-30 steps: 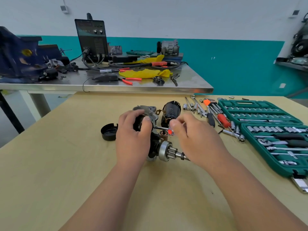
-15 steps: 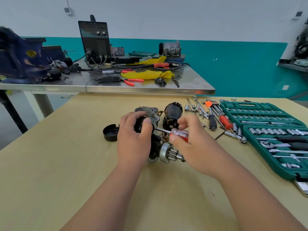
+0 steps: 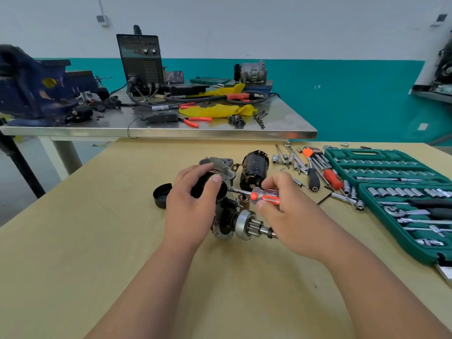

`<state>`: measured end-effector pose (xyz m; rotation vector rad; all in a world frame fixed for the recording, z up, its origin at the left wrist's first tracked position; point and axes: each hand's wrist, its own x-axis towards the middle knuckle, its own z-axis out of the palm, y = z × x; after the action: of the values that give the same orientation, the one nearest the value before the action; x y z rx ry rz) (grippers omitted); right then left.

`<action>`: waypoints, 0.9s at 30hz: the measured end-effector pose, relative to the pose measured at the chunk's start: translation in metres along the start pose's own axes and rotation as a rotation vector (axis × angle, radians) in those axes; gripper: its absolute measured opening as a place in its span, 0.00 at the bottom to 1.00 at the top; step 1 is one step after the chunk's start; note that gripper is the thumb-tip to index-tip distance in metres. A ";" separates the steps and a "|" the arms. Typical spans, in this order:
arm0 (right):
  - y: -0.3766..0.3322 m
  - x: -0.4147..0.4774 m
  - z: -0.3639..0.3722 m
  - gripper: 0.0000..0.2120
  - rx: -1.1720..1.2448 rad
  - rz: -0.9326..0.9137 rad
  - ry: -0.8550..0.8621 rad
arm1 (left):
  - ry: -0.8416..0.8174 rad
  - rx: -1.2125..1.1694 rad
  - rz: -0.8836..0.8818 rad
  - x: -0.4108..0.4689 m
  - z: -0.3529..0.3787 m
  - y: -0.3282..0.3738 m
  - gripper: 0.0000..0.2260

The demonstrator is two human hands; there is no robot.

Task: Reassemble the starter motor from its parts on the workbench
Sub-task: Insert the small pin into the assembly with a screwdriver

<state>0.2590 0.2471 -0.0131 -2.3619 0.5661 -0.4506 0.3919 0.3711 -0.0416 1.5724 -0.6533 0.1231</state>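
Observation:
The half-built starter motor lies on the wooden workbench, its pinion gear and shaft pointing right. My left hand grips the black solenoid part of it from above. My right hand pinches a screwdriver with a clear and red handle, its tip against the assembly beside my left thumb. Behind stand the black field housing and a grey end bracket. A black round cap lies to the left, and a small brown bush stands under the screwdriver shaft.
Two open green socket set trays fill the right side. Loose wrenches, sockets, hex keys and screwdrivers lie between them and the motor. A steel table behind carries a blue vise, a black welder, yellow cloth and pliers.
My right hand has slid back along the screwdriver, baring more of the red and clear handle. The left hand stays on the motor.

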 end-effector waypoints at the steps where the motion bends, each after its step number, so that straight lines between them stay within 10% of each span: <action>1: 0.001 0.001 -0.002 0.05 -0.036 -0.026 0.015 | -0.006 -0.009 -0.001 0.000 -0.001 0.000 0.11; 7: -0.008 0.003 0.001 0.28 -0.272 -0.002 0.253 | -0.019 -0.012 0.014 -0.001 -0.002 0.002 0.11; 13: 0.001 0.000 -0.008 0.10 -0.079 0.032 -0.014 | -0.011 0.009 0.019 0.000 -0.003 0.002 0.10; 19: -0.003 0.003 0.000 0.30 -0.193 0.029 0.140 | -0.007 0.023 0.025 0.000 -0.004 -0.001 0.11; 27: 0.004 0.004 -0.006 0.14 -0.035 0.056 0.016 | 0.011 0.051 0.026 -0.002 -0.002 0.000 0.13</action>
<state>0.2589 0.2392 -0.0105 -2.3711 0.6510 -0.4375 0.3912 0.3738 -0.0417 1.6112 -0.6668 0.1692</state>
